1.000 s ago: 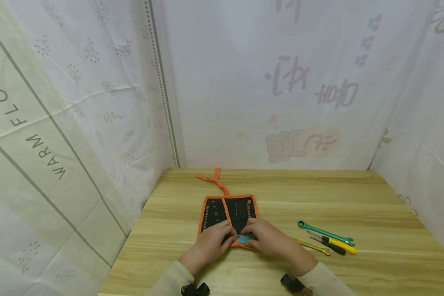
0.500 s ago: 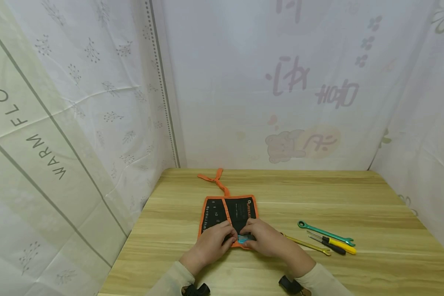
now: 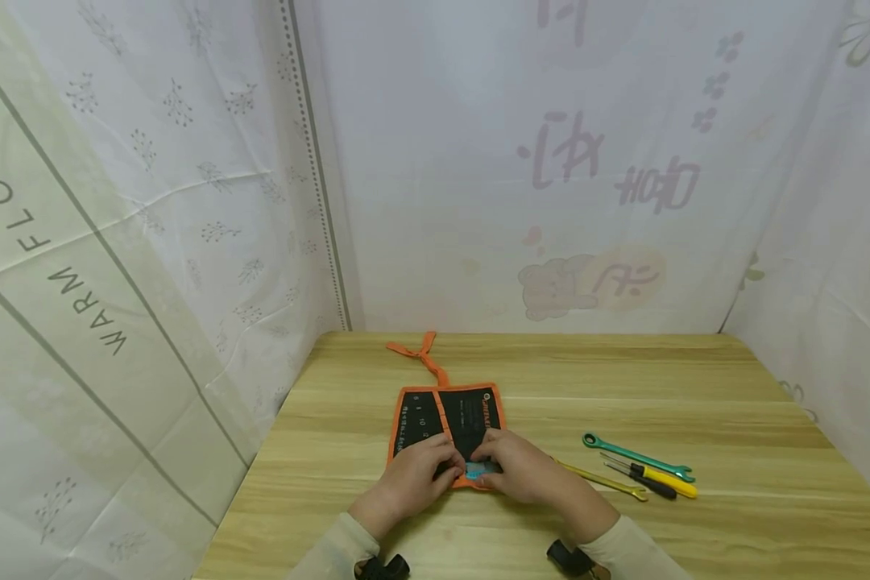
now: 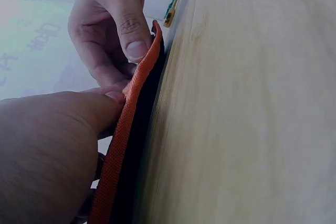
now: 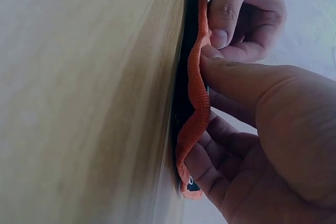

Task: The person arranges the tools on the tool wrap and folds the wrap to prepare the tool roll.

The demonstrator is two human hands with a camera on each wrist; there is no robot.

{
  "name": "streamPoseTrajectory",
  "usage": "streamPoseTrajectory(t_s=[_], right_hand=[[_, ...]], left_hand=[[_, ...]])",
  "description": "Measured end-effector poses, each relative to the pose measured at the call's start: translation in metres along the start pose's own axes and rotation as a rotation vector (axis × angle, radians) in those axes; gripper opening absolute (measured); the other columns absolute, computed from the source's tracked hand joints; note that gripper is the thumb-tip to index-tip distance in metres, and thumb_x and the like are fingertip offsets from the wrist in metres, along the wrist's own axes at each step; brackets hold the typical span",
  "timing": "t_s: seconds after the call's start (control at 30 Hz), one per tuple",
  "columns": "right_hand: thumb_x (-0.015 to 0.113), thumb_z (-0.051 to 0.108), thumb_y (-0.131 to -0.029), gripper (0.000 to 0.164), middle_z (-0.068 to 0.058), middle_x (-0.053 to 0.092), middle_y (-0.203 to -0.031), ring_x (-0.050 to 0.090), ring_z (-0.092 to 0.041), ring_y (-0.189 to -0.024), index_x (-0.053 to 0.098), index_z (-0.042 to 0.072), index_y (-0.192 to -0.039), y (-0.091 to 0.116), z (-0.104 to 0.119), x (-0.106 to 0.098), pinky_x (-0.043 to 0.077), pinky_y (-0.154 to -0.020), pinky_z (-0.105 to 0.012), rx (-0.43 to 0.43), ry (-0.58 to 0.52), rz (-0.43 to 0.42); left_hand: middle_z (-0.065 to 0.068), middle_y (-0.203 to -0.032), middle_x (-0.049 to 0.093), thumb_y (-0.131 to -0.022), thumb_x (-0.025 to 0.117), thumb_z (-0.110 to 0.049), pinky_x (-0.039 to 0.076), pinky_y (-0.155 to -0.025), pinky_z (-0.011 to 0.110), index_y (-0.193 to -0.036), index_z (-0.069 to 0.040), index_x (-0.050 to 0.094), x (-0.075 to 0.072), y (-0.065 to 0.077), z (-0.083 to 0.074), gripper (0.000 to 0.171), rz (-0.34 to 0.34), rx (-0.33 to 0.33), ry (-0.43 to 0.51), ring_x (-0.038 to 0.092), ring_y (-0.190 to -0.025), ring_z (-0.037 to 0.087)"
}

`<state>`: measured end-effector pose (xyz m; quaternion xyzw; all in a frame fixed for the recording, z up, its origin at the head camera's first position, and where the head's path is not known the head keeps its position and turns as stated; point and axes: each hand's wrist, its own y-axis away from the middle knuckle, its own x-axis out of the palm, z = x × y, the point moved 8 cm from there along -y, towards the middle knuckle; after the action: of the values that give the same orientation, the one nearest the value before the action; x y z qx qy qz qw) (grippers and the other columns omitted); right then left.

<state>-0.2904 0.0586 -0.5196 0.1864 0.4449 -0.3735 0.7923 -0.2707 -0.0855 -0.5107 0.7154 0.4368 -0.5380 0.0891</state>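
A black tool pouch (image 3: 469,415) with orange trim lies flat on the table. My left hand (image 3: 415,477) pinches its near edge, thumb against the orange trim (image 5: 197,85). Close beside it, my right hand (image 3: 524,467) curls around the same edge, thumb tip at the trim and fingers bent behind it. Between the hands a flat, light-blue piece (image 3: 476,469) shows on the pouch; most of it is covered by the fingers. In the right wrist view, the left thumb (image 5: 220,36) and right thumb (image 5: 212,53) almost meet at the trim.
Right of the hands lie a gold wrench (image 3: 609,482), a green ratchet wrench (image 3: 638,456), a yellow-handled screwdriver (image 3: 669,481) and a black-handled one (image 3: 654,485). An orange tie strap (image 3: 428,354) trails from the pouch's far edge. Printed curtains (image 3: 420,266) hang behind the wooden table (image 3: 551,370).
The right hand has shifted very slightly left, baring more of the gold wrench. The light-blue piece has moved slightly under the fingers. The left hand keeps its place.
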Motion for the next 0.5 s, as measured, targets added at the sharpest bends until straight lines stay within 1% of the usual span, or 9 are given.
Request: streamPoseTrajectory(t_s=[0.07,0.17,0.27,0.33,0.4,0.47,0.5], right_hand=[[0.079,0.031,-0.097,0.028,0.012,0.058,-0.102,0.056,-0.005,-0.091,0.078,0.015,-0.12,0.001,0.001,0.0,0.049,-0.077,-0.024,-0.002,-0.009,0.004],[0.079,0.03,-0.097,0.028,0.012,0.057,-0.101,0.054,-0.003,-0.089,0.078,0.015,-0.12,0.002,0.001,0.0,0.047,-0.076,-0.023,0.003,-0.013,0.002],[0.079,0.03,-0.097,0.028,0.012,0.057,-0.101,0.053,-0.003,-0.087,0.078,0.015,-0.121,0.003,0.001,0.0,0.046,-0.075,-0.023,0.008,-0.016,0.006],[0.079,0.03,-0.097,0.029,0.012,0.057,-0.101,0.055,-0.004,-0.091,0.078,0.015,-0.122,0.003,0.001,-0.001,0.046,-0.077,-0.024,0.014,-0.014,0.009],[0.079,0.03,-0.097,0.03,0.013,0.056,-0.101,0.058,-0.008,-0.096,0.078,0.016,-0.123,0.004,0.001,-0.001,0.047,-0.078,-0.026,0.017,-0.005,0.011],[0.079,0.03,-0.097,0.03,0.014,0.056,-0.101,0.061,-0.016,-0.112,0.078,0.017,-0.124,0.004,0.0,-0.001,0.049,-0.083,-0.028,0.016,0.009,0.009],[0.079,0.03,-0.097,0.03,0.014,0.056,-0.101,0.06,-0.019,-0.116,0.078,0.017,-0.124,0.005,0.0,-0.001,0.049,-0.084,-0.028,0.016,0.011,0.008]], left_hand=[[-0.018,-0.095,0.056,-0.098,0.078,-0.023,0.05,-0.073,0.017,-0.101,-0.027,0.076,-0.001,0.0,0.0,0.005,-0.002,0.004,-0.005,0.055,-0.079,-0.006],[-0.018,-0.095,0.056,-0.098,0.077,-0.024,0.05,-0.073,0.017,-0.101,-0.027,0.078,-0.003,-0.002,0.001,0.004,-0.003,0.001,-0.012,0.055,-0.079,-0.006],[-0.018,-0.095,0.057,-0.099,0.077,-0.025,0.049,-0.072,0.017,-0.102,-0.028,0.079,-0.004,-0.003,0.004,0.004,-0.003,-0.001,-0.023,0.054,-0.077,-0.006],[-0.018,-0.095,0.058,-0.099,0.077,-0.026,0.048,-0.07,0.017,-0.102,-0.028,0.079,-0.006,-0.005,0.006,0.005,0.001,-0.006,-0.035,0.053,-0.075,-0.005],[-0.018,-0.096,0.059,-0.1,0.076,-0.027,0.049,-0.07,0.018,-0.103,-0.029,0.08,-0.007,-0.006,0.009,0.005,0.006,-0.014,-0.053,0.054,-0.076,-0.005],[-0.018,-0.098,0.06,-0.101,0.075,-0.028,0.051,-0.072,0.019,-0.105,-0.029,0.079,-0.007,-0.007,0.012,0.007,0.017,-0.024,-0.065,0.057,-0.079,-0.004],[-0.018,-0.099,0.061,-0.101,0.074,-0.028,0.052,-0.073,0.02,-0.106,-0.029,0.079,-0.006,-0.007,0.013,0.008,0.024,-0.027,-0.07,0.058,-0.081,-0.004]])
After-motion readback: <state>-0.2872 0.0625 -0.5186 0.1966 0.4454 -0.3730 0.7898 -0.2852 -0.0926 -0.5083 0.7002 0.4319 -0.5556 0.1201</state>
